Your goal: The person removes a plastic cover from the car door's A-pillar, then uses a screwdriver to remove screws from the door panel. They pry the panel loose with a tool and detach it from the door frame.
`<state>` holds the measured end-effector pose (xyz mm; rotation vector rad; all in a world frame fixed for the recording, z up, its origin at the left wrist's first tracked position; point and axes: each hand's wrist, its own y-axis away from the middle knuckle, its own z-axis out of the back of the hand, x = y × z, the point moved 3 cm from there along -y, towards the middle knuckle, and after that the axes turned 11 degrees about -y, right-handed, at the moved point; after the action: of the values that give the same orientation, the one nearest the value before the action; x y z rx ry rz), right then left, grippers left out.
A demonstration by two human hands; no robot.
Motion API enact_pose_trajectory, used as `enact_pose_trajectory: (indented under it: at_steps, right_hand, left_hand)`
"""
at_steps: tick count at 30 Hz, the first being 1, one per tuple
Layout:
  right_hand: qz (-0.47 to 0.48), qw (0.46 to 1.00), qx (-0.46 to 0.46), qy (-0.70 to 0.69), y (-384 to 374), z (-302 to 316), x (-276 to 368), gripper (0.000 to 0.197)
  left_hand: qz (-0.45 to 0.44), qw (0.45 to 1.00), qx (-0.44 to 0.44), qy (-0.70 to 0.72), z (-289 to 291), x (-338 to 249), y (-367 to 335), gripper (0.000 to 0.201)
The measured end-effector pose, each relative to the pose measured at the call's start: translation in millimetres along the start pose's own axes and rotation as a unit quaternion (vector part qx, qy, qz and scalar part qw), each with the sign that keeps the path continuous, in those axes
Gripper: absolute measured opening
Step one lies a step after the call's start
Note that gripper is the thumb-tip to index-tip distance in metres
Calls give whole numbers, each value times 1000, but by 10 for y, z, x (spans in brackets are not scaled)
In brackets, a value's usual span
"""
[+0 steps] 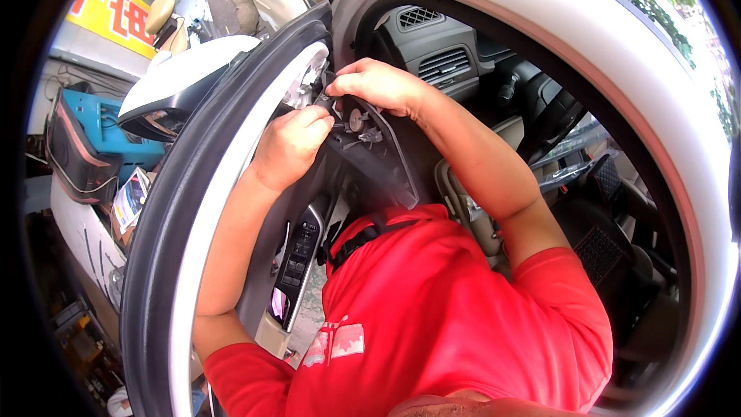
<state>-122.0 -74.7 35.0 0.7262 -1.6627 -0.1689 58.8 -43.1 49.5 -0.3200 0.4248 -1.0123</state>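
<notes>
Two hands meet at the upper end of a dark panel (386, 172): right hand (378, 86) pinches its tip; left hand (295, 145) curled at its near edge, can't tell what those fingertips hold. Panel hangs just below and right of the grip, round disc (356, 120) showing. Done, apparently: panel off its seat, silvery door corner (307, 83) bare just left of the grip. Remaining, apparently: panel unseated, corner uncovered. Switch panel (299, 255), well below the grip, looks fitted.
</notes>
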Motion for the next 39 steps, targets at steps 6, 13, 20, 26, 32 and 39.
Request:
enact_pose_trajectory:
  at_steps: [6,13,20,26,32,39]
  right_hand:
    - [40,996,-61,45,13,-58,-20,28]
    - [52,991,-78,92,64,-98,42,34]
    - [37,994,-84,65,32,-49,-50,36]
    - [-65,990,-98,79,227,-278,221,37]
    - [-51,995,-76,-44,41,-168,12,19]
    - [-59,991,-88,-79,112,-248,99,20]
  left_hand:
    - [-42,999,-19,-9,32,10,8,15]
    - [-79,997,-3,-24,88,19,17,19]
    - [-112,993,-1,-37,50,18,1,23]
    - [-149,984,24,-96,46,47,48,23]
    - [-153,983,21,-97,32,32,1,13]
    - [-118,992,35,-33,54,87,-22,15]
